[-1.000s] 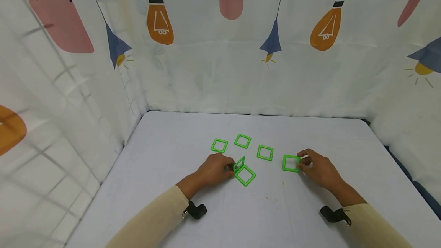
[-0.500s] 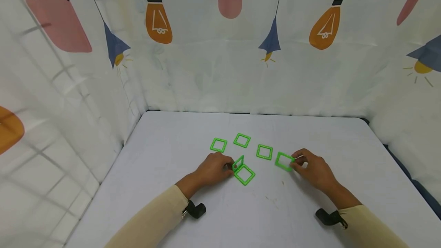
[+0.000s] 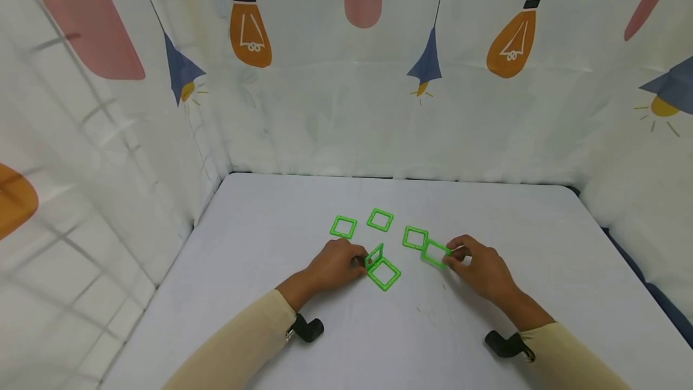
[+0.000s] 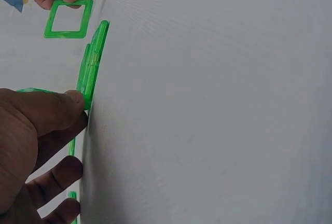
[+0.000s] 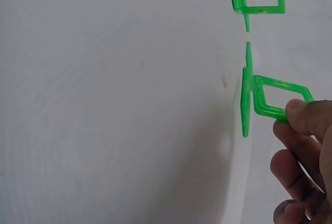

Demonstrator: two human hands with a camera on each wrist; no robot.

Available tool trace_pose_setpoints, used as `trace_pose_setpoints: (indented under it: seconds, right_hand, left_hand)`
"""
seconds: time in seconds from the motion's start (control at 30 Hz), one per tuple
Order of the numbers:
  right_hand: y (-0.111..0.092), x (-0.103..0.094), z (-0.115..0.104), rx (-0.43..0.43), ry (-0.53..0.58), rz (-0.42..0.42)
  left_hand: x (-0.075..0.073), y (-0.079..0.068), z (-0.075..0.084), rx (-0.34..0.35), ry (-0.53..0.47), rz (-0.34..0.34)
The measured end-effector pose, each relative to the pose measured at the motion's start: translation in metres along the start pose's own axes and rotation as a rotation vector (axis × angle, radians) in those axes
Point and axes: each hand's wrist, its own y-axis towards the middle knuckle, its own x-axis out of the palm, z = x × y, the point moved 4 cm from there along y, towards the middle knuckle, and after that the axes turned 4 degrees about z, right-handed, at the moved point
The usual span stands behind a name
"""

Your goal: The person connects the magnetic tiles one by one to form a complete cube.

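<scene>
My left hand (image 3: 338, 265) pinches a green square magnetic tile (image 3: 373, 251) that stands upright along the edge of another green tile (image 3: 392, 281) lying flat. In the left wrist view, the thumb (image 4: 57, 111) presses at the corner where these two tiles meet. My right hand (image 3: 482, 266) pinches a third green tile (image 3: 432, 262) by one edge between thumb and fingers, holding it tilted. Its far corner overlaps a loose tile (image 3: 405, 236) in the head view. The right wrist view shows the held tile (image 5: 259, 99) right beside tiles seen edge-on.
Two more green tiles (image 3: 341, 236) lie flat beyond my left hand, the other tile (image 3: 377, 227) being a little to the right. A white-covered table (image 3: 281, 215) lies under everything. A white printed curtain (image 3: 325, 125) hangs behind and at the sides.
My right hand has moved left with its tile, which has turned and tilted and now overlaps the corner of a loose tile. My left hand and its two tiles stay put.
</scene>
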Motion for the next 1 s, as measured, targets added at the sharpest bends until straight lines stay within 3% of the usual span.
trace_pose_setpoints:
  seconds: [0.77,1.0]
  right_hand:
    - [0.004,0.019,-0.02,-0.009,0.004,0.02]
    - [0.005,0.025,-0.027,0.003,0.024,-0.008]
  left_hand:
    - [-0.001,0.002,0.001,-0.002,0.002,-0.001]
    - [0.001,0.002,0.0,0.009,0.005,0.013]
